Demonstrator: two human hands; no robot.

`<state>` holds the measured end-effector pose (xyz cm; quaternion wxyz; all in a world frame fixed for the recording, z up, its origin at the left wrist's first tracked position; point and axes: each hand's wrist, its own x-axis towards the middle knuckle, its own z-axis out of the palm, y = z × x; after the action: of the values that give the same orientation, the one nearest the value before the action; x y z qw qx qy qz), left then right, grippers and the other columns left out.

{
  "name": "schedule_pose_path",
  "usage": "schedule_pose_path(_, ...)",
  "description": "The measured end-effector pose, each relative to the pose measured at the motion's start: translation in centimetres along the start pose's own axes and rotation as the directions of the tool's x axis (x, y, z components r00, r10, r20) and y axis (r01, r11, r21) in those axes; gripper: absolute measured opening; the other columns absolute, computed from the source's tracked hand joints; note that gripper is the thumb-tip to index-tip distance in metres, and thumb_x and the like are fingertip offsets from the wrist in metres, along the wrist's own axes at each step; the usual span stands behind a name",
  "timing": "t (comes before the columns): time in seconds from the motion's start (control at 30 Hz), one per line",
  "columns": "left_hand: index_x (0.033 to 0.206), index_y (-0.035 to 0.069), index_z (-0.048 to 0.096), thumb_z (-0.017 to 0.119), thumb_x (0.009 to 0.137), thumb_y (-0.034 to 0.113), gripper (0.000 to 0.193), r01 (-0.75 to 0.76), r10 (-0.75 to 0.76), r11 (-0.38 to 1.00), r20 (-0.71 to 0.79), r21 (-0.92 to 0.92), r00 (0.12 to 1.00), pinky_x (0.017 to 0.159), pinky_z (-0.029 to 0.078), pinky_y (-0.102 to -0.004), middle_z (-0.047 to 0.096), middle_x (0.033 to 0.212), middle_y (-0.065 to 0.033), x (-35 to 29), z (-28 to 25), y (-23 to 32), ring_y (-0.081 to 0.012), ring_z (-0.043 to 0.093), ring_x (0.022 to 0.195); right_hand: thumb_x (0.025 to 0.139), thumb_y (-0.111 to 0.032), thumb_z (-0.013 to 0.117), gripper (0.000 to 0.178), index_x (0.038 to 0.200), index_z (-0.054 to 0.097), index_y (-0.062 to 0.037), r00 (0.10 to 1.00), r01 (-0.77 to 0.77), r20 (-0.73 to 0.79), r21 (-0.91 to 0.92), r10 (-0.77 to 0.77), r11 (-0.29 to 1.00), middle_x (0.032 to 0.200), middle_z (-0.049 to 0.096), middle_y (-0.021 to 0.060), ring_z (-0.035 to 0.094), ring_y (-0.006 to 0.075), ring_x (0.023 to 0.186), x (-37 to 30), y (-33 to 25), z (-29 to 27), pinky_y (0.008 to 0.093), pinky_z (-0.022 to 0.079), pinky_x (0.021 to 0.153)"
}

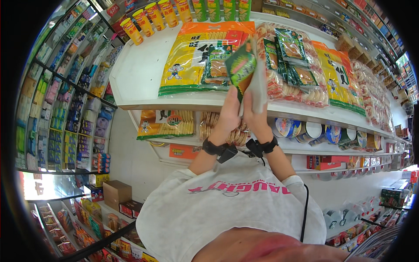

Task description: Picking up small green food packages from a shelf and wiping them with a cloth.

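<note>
In front of me, above the shelf's front edge, my left hand [230,111] is closed on a green snack packet [241,70], held upright and tilted. Close beside it, my right hand [255,112] grips a pale, whitish flat thing [260,83], too smeared by motion to name. The two held things are side by side and partly overlap. Behind them a large yellow snack bag [179,72] lies on the white shelf [137,83]. Loose small green packets [217,61] rest on that bag. More green packets [291,45] are heaped on clear bags of wrapped snacks [316,91] to the right.
Yellow snack canisters [155,16] and green canisters [213,10] line the back of the shelf. Another yellow bag [336,78] lies farther right. Lower shelves carry snack bags [166,123] and round tubs [314,130]. Stocked racks [65,109] stand at left, near a cardboard box [117,194].
</note>
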<state>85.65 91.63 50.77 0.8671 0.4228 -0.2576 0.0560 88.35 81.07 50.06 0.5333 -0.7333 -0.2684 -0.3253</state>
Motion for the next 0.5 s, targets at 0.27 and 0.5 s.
schedule_pose_path(0.27,0.152,0.002,0.03,0.04,0.108,0.025,0.051,0.052,-0.059,0.997,-0.115,-0.06,0.992,0.12,0.026,-0.0393,0.038,0.155,-0.0128,1.1,1.2,1.5,-0.0247,0.036,0.144,0.098,-0.014,0.053,0.053,0.145,0.04,0.0065,0.999,0.005,0.047,-0.002,-0.005,1.0,0.157,0.029,0.0274,0.027,0.0447,0.146,0.9,0.1,-0.5,0.0449,0.023,0.119)
schedule_pose_path(0.5,0.124,0.0,0.061,0.062,0.101,0.021,0.031,0.27,-0.15,0.916,-0.369,0.298,0.917,0.085,0.049,-0.0258,0.068,0.115,-0.0037,1.1,-0.1,1.0,-0.0077,0.061,0.098,0.098,-0.022,0.066,0.036,0.122,0.061,0.0049,0.891,-0.421,0.011,0.394,0.454,0.817,0.109,0.067,0.006,0.06,0.0107,0.097,2.4,-0.4,-2.2,0.0262,0.049,0.084)
